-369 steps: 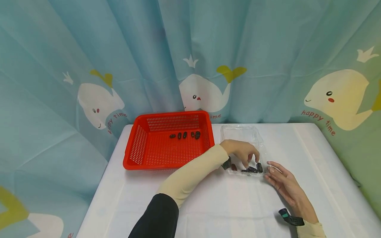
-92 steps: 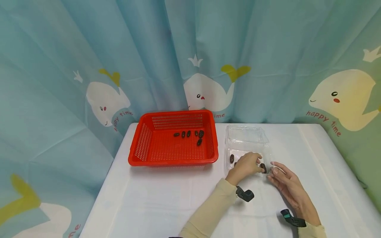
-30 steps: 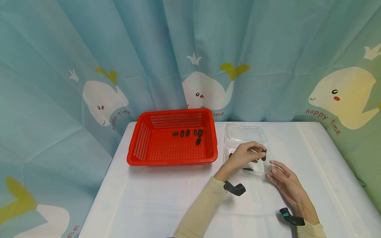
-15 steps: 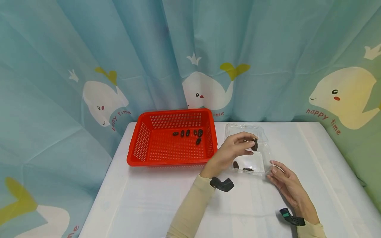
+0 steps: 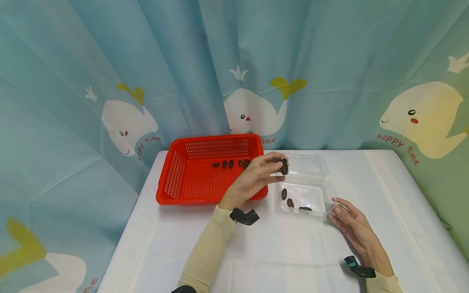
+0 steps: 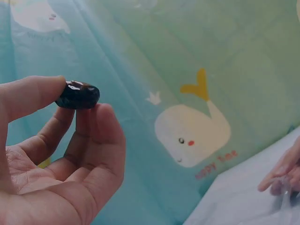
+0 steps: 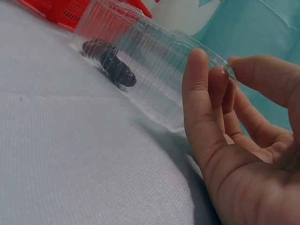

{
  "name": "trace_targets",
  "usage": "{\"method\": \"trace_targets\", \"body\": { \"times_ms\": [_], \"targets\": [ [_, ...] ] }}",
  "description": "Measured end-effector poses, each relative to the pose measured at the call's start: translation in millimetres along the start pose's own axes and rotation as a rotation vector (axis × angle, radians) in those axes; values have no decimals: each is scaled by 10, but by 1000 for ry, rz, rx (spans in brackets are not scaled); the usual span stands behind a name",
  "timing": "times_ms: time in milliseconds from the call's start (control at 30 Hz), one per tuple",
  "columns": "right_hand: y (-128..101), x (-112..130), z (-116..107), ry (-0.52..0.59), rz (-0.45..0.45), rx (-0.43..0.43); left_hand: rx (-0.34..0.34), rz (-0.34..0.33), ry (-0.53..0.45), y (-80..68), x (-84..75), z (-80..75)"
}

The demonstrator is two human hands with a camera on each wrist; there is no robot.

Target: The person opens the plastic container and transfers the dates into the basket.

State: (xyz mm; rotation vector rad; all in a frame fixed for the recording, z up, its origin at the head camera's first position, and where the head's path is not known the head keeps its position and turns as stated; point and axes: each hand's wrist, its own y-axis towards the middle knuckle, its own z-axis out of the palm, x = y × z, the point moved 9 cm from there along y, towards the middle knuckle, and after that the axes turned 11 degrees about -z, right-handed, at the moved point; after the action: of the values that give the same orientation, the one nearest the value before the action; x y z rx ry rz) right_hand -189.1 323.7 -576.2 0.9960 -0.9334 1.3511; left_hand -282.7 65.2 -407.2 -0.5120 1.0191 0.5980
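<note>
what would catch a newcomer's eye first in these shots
Likely the red basket at the table's back left, with a few dark dates inside. Next, the left hand pinching one dark date in the air between basket and clear plastic box, whose corner the right hand touches.

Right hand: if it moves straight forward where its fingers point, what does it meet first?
Probably the clear plastic container: the right hand lies at its near right corner, fingertips at or almost on the wall.

Cream long sleeves were worn on both arms. A black strap was fastened at the wrist of the left hand (image 5: 256,175), and a black strap with a teal mark at the right hand (image 5: 353,230).
</note>
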Motion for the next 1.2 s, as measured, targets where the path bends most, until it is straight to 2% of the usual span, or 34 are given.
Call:
{"method": "trace_targets", "body": {
  "times_ms": [300, 533, 700, 867, 1200],
  "targets": [
    [-9, 5, -7, 41, -9, 7, -54, -7, -2, -215, -214, -303],
    [-4, -5, -5, -24, -3, 18, -119, -33, 5, -411, -298, -547],
    [2, 6, 1, -38, -6, 27, -178, -59, 46, -519, -314, -727],
    [2, 13, 2, -34, -11, 30, -285, -124, 80, -636, -275, -961],
    [6, 8, 8, -16, -12, 31, -412, -226, 164, -665, -219, -1384]
  ]
}}
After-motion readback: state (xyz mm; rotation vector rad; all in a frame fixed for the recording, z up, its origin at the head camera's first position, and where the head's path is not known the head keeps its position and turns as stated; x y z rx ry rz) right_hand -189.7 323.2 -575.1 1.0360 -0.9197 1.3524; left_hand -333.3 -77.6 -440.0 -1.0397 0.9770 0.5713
